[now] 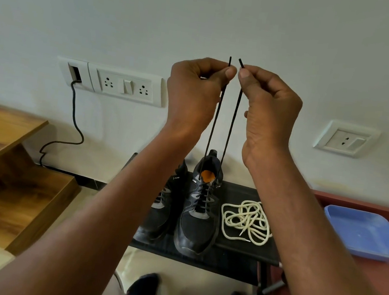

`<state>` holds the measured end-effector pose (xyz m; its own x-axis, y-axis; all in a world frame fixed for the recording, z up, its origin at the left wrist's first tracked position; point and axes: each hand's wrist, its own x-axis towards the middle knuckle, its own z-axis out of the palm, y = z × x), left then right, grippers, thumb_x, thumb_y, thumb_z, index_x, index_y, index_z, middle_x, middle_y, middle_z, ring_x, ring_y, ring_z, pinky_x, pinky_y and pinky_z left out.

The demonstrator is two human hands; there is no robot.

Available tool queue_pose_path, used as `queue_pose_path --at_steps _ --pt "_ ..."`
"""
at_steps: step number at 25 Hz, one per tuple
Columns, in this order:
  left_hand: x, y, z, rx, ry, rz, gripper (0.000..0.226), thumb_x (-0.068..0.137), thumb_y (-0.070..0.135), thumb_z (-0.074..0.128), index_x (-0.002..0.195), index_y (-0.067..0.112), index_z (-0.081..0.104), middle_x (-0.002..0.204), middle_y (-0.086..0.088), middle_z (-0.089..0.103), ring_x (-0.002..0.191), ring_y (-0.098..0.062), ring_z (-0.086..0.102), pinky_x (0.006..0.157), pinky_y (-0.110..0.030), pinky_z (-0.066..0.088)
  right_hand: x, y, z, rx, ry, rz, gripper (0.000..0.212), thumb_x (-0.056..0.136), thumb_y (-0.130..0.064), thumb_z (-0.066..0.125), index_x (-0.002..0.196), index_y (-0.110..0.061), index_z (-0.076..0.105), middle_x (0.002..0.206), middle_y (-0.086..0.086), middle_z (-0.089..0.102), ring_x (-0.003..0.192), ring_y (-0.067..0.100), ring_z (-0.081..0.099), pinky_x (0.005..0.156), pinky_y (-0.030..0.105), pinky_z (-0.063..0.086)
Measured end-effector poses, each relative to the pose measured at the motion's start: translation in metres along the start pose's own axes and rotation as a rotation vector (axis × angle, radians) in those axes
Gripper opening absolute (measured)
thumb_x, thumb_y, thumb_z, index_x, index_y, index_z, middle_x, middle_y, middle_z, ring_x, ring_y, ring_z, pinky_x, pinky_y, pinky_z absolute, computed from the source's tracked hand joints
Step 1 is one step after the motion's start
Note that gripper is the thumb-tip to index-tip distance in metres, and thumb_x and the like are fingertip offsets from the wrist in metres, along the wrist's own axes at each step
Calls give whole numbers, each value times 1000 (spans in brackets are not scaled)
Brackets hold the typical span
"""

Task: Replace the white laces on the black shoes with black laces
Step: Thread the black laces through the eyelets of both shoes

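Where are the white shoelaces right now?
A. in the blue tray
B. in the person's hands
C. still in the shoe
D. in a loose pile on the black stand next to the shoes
D: the white laces lie in a loose heap on the black stand, right of the shoe; the hands hold the black lace.
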<state>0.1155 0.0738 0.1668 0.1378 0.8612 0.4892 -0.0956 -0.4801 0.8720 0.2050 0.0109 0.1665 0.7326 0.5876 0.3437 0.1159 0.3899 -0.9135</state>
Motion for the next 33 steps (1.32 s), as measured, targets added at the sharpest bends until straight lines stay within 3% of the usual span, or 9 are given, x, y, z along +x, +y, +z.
queue_pose_path --at_steps 4,9,13,17,19,23,26,29,33 --pt "3 5 1 54 -8 46 9 93 18 75 97 16 83 79 10 77 76 1 68 78 -31 60 -1 -6 2 68 -26 81 10 91 -13 78 96 -20 81 78 -21 76 76 -11 67 73 14 56" --pt "9 7 -3 151 -4 136 9 92 21 76 95 18 84 79 12 77 79 0 71 81 -31 60 3 -6 1 132 -69 279 6 88 -28 82 93 -31 83 95 -18 76 95 12 61 75 30 50" --pt "8 9 -3 148 -37 138 8 92 22 77 94 18 84 82 12 78 83 -4 73 84 -34 61 2 -6 1 189 -88 332 4 87 -32 83 90 -35 82 106 -16 77 105 15 63 79 33 48" --pt "3 6 -8 91 -105 100 14 98 20 69 98 9 78 80 0 77 79 -15 75 70 -32 60 2 5 -4 185 -97 283 5 93 -30 76 97 -31 78 104 -10 79 104 13 71 87 37 48" --pt "-3 -8 -17 26 -177 -39 17 103 18 62 104 4 72 74 -9 73 67 -22 74 57 -31 54 -1 23 -15 178 -126 280 5 97 -23 71 100 -24 76 92 -1 77 83 15 71 79 35 51" --pt "-16 -79 -47 596 -326 -285 19 99 26 66 86 14 75 67 -6 70 52 -22 68 59 -36 60 -1 79 -47 -301 -253 394 8 97 -13 70 92 -14 76 74 2 68 55 11 48 52 24 39" --pt "-28 -128 -58 1003 -467 -419 18 88 31 68 81 16 73 76 -7 71 69 -29 70 69 -40 62 0 117 -59 -719 -381 356 17 91 -14 72 79 -24 76 81 -6 75 69 8 66 62 25 47" --pt "-31 -157 -50 1051 -582 -447 10 86 26 71 85 16 73 82 -6 69 78 -28 67 63 -32 51 -5 146 -54 -1059 -496 247 14 91 -21 73 82 -31 78 85 -11 72 78 13 67 66 28 51" --pt "-34 -185 -30 939 -693 -406 9 89 26 75 91 18 75 88 -4 72 86 -25 68 75 -38 58 -3 174 -49 -1086 -529 262 11 90 -22 73 87 -31 80 88 -9 72 78 13 67 64 27 51"
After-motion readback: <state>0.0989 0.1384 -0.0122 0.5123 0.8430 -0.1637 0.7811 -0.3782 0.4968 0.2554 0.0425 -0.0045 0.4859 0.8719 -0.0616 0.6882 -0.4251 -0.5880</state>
